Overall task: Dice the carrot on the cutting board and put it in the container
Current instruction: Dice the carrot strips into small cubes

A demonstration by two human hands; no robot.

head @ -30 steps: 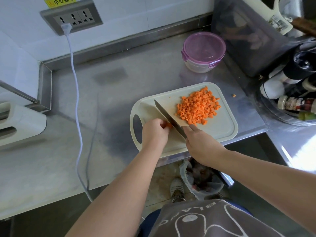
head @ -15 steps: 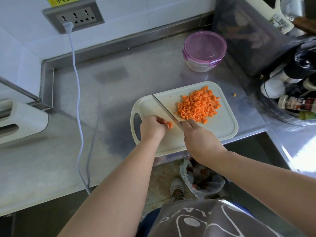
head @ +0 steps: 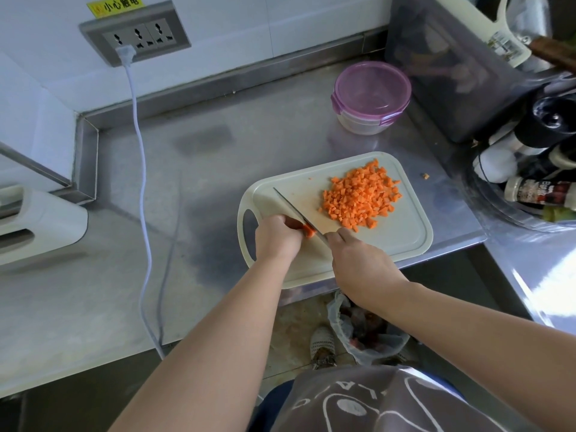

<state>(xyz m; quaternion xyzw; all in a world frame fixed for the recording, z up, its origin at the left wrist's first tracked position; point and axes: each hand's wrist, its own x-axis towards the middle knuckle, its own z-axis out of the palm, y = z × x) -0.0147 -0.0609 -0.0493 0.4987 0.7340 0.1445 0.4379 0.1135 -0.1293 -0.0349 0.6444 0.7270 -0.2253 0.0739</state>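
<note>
A cream cutting board (head: 408, 241) lies on the steel counter with a heap of diced carrot (head: 361, 194) on its far right part. My left hand (head: 277, 236) pinches a small leftover carrot piece (head: 309, 230) near the board's handle end. My right hand (head: 358, 263) grips the handle of a knife (head: 294, 210), whose blade runs diagonally up-left and touches the carrot piece. A round container (head: 371, 96) with a purple lid stands closed behind the board.
A stray carrot cube (head: 425, 176) lies on the counter right of the board. A white power cord (head: 140, 182) hangs from the wall socket (head: 135, 34) across the counter. Bottles (head: 536, 191) crowd a tub at right. A white appliance (head: 34, 226) stands at left. Below the counter edge hangs a waste bag (head: 367, 332).
The knife blade has shifted slightly left along the carrot piece, and my left hand has drawn back a little with the shrinking piece. The diced heap is unchanged.
</note>
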